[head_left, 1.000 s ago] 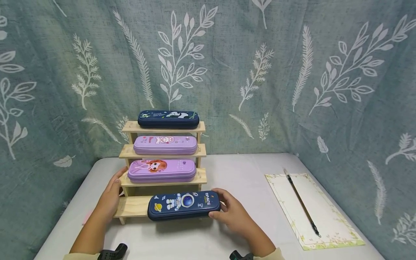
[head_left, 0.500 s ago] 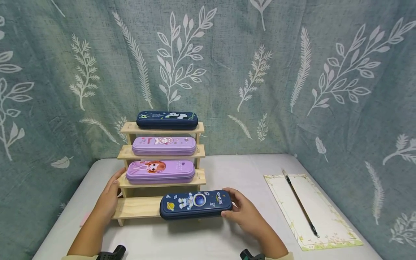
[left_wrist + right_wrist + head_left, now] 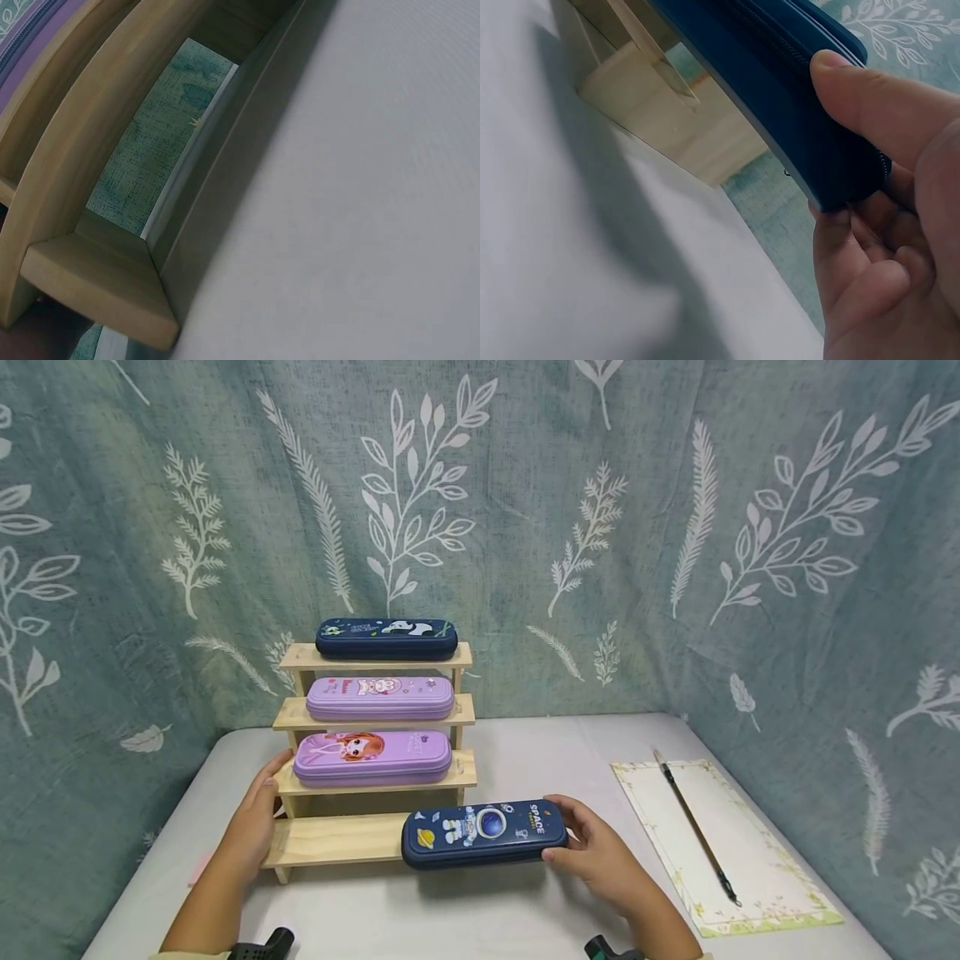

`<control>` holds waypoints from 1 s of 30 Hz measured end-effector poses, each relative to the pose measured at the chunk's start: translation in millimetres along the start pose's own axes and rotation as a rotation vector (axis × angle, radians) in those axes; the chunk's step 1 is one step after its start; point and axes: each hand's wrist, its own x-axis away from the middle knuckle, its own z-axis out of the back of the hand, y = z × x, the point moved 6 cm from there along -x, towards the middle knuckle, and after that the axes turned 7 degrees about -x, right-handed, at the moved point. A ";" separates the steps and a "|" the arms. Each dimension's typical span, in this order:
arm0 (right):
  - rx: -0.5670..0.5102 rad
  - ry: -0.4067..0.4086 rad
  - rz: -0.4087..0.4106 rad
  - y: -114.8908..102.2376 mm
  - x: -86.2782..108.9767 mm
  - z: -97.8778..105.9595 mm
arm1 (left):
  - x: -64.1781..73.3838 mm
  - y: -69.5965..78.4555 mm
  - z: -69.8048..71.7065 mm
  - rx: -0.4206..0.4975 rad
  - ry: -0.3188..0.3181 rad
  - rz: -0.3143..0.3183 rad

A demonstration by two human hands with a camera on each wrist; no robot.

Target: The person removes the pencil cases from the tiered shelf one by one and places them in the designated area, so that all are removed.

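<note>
My right hand (image 3: 600, 847) pinches the right end of a dark blue pencil case (image 3: 483, 833) with an astronaut and "SPACE" print. In the right wrist view the thumb (image 3: 855, 97) lies over its zipped side, with fingers beneath. The case covers the right part of the bottom step of a wooden stepped rack (image 3: 337, 841) and reaches past its right end. My left hand (image 3: 251, 822) holds the rack's left side. On the steps above sit a purple girl-print case (image 3: 372, 757), a lilac bunny-print case (image 3: 380, 697) and a navy panda-print case (image 3: 386, 638).
To the right, a brush pen (image 3: 697, 827) lies across a sheet of paper with a floral border (image 3: 750, 860). A pink item (image 3: 200, 867) shows partly beside the left forearm. A green leaf-patterned curtain (image 3: 510, 527) rises behind the white table (image 3: 555, 752).
My right hand has moved to the right with the astronaut pencil case, baring more of the bottom step. The left hand keeps its place on the rack.
</note>
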 end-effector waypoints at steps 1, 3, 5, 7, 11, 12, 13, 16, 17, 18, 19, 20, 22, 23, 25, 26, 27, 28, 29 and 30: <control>0.006 0.007 -0.004 -0.2 1.3 2.3 | 0.0 -0.3 0.0 0.000 0.001 0.000; 0.021 0.021 -0.008 0.3 3.7 7.4 | 0.0 -1.2 -0.1 0.002 0.002 0.004; 0.037 0.038 -0.010 1.1 6.2 13.3 | -0.2 -2.0 -0.3 0.003 0.000 0.005; 0.049 0.050 -0.007 2.1 8.9 19.7 | -0.6 -2.6 -0.5 0.001 -0.001 0.007; 0.060 0.065 0.014 4.6 13.5 33.3 | -2.6 -2.4 -0.3 -0.008 0.003 -0.006; 0.066 0.065 0.016 5.0 15.0 36.2 | -2.9 -2.3 -0.1 -0.009 0.005 -0.009; 0.072 0.068 0.018 5.4 16.4 39.0 | -3.1 -2.1 0.0 -0.007 0.006 -0.013; 0.094 0.078 0.007 6.6 21.2 46.4 | -2.7 -1.1 0.4 -0.004 0.006 -0.016; 0.100 0.083 0.002 6.8 22.7 48.3 | -2.5 -0.8 0.7 -0.002 0.006 -0.017; 0.102 0.086 -0.001 7.1 24.2 50.0 | -2.3 -0.9 1.0 -0.001 0.006 -0.016; 0.102 0.091 -0.002 7.5 25.2 51.9 | -2.3 -0.9 1.2 -0.001 0.008 -0.016; 0.101 0.095 -0.002 7.4 26.2 53.3 | -2.3 -1.1 1.4 -0.002 0.009 -0.012; 0.102 0.102 0.002 7.0 27.7 56.0 | -2.8 -0.9 1.5 -0.001 0.011 -0.011; 0.102 0.105 0.006 7.1 28.0 57.8 | -2.9 -0.8 1.7 -0.001 0.013 -0.010; 0.105 0.110 0.014 7.0 28.6 61.7 | -2.9 0.4 1.6 0.003 0.014 -0.011; 0.107 0.113 0.014 7.0 29.0 64.1 | -2.5 1.1 1.4 0.006 0.014 -0.010; 0.108 0.114 0.016 7.3 29.4 66.7 | -2.1 1.5 1.1 0.010 0.012 -0.008; 0.110 0.116 0.018 7.6 29.9 69.4 | -1.8 1.8 0.8 0.014 0.010 -0.007; 0.111 0.117 0.018 8.0 30.5 72.1 | -1.4 2.1 0.4 0.016 0.008 -0.004; 0.111 0.117 0.016 8.7 30.9 74.9 | -1.3 2.0 0.1 0.018 0.005 -0.002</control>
